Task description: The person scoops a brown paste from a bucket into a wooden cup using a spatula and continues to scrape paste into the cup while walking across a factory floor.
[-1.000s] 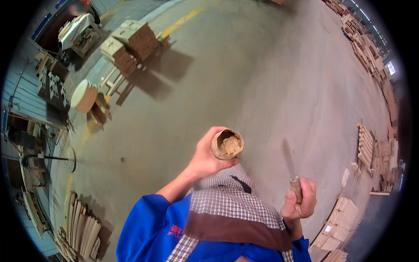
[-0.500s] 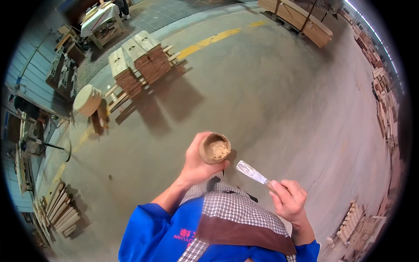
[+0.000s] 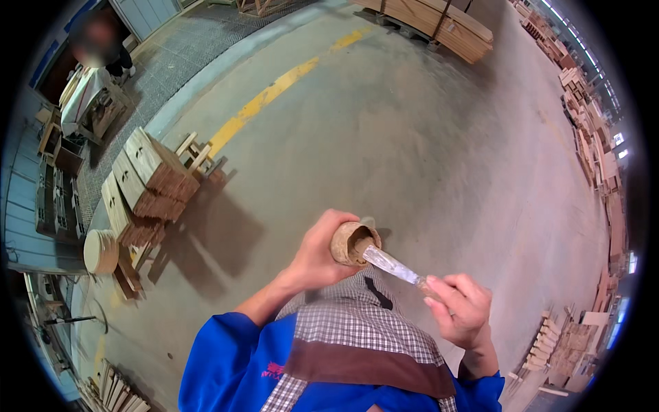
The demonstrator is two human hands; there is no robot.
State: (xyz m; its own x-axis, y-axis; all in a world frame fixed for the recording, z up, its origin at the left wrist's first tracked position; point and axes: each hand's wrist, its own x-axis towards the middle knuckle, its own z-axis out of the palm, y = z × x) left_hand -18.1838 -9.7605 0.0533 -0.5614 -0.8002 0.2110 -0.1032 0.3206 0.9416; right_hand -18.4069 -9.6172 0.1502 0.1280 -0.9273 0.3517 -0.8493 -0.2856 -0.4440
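My left hand is wrapped round a brown, crusted cup, tilted with its mouth toward the right. Tan paste shows inside, partly in shadow. My right hand grips the handle of a putty knife, whose flat, smeared metal blade points left. The blade's tip lies at the cup's mouth, over the paste; whether it presses into the paste I cannot tell. Both hands are in front of my checked apron.
Stacked boards stand on a wooden support to the left, beside a round wooden piece. A long timber stack lies far ahead. A person is by a covered table at far left. Wood pieces lie at right.
The putty knife's blade has come from beside the cup to its mouth. The cup has tilted toward the knife. My view has turned right, so the board stacks sit further left.
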